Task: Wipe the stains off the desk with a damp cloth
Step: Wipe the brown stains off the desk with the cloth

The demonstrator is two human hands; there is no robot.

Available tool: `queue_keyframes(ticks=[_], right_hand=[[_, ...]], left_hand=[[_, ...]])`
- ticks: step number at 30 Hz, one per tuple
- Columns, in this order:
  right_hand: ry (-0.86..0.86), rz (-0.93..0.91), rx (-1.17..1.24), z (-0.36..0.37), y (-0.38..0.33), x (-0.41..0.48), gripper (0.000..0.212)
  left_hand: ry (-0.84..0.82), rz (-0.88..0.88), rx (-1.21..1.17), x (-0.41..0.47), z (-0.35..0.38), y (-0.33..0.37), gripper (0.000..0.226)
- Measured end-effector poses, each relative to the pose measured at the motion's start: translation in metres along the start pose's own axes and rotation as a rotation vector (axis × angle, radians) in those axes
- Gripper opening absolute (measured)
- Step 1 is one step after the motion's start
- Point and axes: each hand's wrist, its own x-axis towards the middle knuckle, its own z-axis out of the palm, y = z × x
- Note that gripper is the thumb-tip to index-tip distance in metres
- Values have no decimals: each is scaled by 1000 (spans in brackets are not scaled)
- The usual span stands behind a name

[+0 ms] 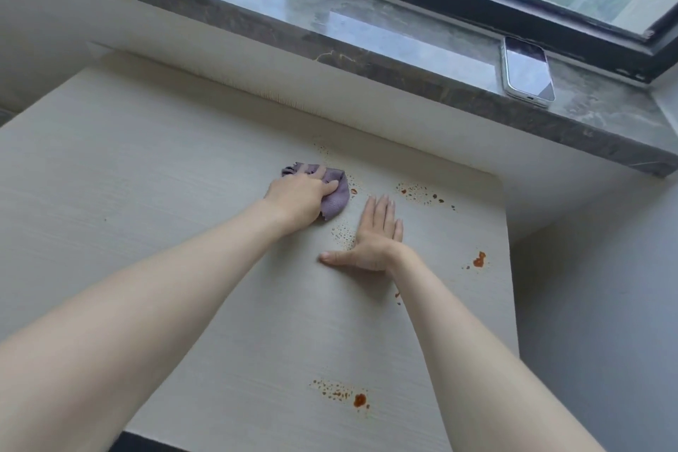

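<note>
Closest to the lens, the left forearm (165, 286) rises from the lower left corner of the frame and the right forearm (477, 341) from the lower right, both bare and reaching up toward the centre. Between them, near the bottom of the frame, a red-orange blob with a trail of fine speckles (359, 400) marks the pale wood-grain desk (146, 194).

At the centre, the left hand (301, 200) lies on top of a crumpled purple cloth (335, 194), fingers curled over it and gripping it against the desk surface. Just to the right of it, the right hand (374, 235) rests flat on the desk, palm down, fingers straight and close together, thumb stretched out to the left; it holds nothing. The two hands are near each other but apart.

Stains surround them: a small red spot (353, 191) right beside the cloth's edge, fine brown specks (343, 233) between the hands, a scattered patch (422, 193) to the upper right of the right hand, and a bigger orange blotch (478, 259) near the desk's right edge.

Above the desk, a dark marble windowsill (257, 11) crosses the frame. A smartphone (528, 71) lies on it at the upper right, screen up, just below the black window frame (477, 0).
</note>
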Motion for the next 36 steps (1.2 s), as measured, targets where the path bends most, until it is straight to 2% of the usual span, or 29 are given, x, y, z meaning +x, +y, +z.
queue_keyframes(ticks=[3, 5, 10, 12, 15, 17, 21, 23, 26, 28, 33, 36], right_hand=[[-11, -7, -8, 0, 0, 1, 145], [-9, -7, -8, 0, 0, 1, 145], [0, 3, 8, 1, -1, 3, 145], [10, 2, 11, 1, 0, 3, 145], [8, -6, 21, 2, 1, 3, 145], [13, -10, 28, 2, 1, 4, 145], [10, -12, 31, 3, 1, 3, 146], [11, -11, 28, 3, 0, 3, 146], [19, -10, 34, 7, 3, 3, 145], [12, -17, 38, 6, 3, 4, 145], [18, -16, 55, 2, 1, 4, 145], [13, -18, 51, 1, 1, 3, 145]], left_hand=[[-8, 122, -22, -22, 6, -20, 58], [2, 137, -5, -16, 6, -28, 60], [59, -33, -11, 23, 0, -6, 49], [42, -7, -6, 23, 2, -5, 50], [-5, 59, -117, 9, 5, -27, 65], [29, 8, -221, 8, 6, -39, 71], [99, -146, -248, 23, 7, -20, 62], [60, -67, -206, 21, 7, -12, 61], [10, 150, -177, 12, 18, -30, 70], [46, 141, -217, 17, 16, -45, 73], [146, -123, -305, 62, 0, -26, 62], [117, 21, -261, 53, 11, -20, 63]])
